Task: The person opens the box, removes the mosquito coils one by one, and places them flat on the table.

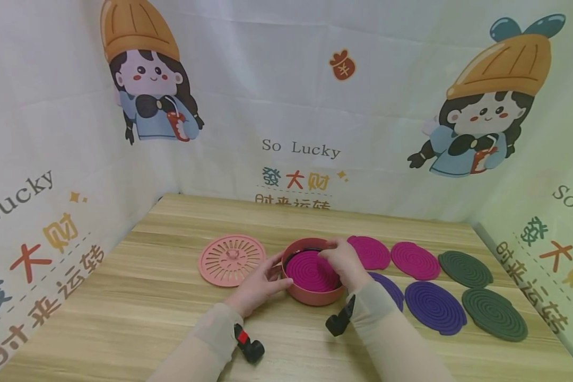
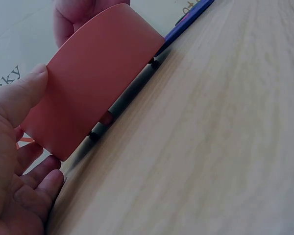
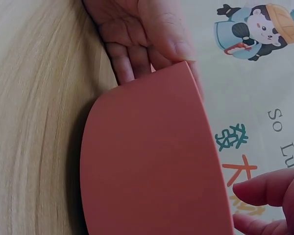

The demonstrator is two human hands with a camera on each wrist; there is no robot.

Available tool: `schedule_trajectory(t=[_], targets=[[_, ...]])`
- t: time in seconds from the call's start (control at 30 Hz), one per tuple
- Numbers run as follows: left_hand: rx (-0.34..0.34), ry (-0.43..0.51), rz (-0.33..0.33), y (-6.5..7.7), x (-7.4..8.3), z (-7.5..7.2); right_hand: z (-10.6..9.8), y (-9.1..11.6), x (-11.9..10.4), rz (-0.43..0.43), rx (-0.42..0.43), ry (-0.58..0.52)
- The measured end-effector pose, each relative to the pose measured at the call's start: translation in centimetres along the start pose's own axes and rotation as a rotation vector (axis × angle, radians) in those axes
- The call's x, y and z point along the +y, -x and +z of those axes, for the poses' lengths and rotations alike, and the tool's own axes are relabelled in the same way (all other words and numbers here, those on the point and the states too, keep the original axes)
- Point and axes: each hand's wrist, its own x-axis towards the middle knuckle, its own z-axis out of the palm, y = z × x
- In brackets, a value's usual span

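A round coral mosquito coil box (image 1: pixel 315 298) stands uncovered on the table, a pink mosquito coil (image 1: pixel 310 271) inside it. My left hand (image 1: pixel 260 286) grips the box's left side; in the left wrist view its thumb (image 2: pixel 32 83) lies along the rim and its fingers curl near the base. Over the back right rim, my right hand (image 1: pixel 346 260) reaches in and pinches the coil's edge; the exact contact is partly hidden. In the right wrist view, two of its fingers (image 3: pixel 264 188) show at the rim of the box wall (image 3: pixel 152 152).
A slotted coral lid (image 1: pixel 231 261) lies left of the box. To the right lie more coils: pink (image 1: pixel 415 260), purple (image 1: pixel 434 307) and green (image 1: pixel 494 314). The wooden table (image 1: pixel 138 318) meets a printed cloth backdrop (image 1: pixel 248 95).
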Motion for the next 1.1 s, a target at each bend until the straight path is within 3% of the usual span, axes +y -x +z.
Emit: schedule_trajectory(t=[0.37,0.83,1.1], targets=[[0.012,0.003,-0.002,0.04,0.13,0.10,0.65,0.04,-0.05,0.053,0.018,-0.052],[0.010,-0.002,-0.015,-0.02,0.09,0.19,0.59,-0.23,0.32,0.050,0.023,-0.195],[0.002,0.014,-0.007,-0.08,-0.04,0.08,0.69,-0.39,0.41,0.012,0.080,-0.278]])
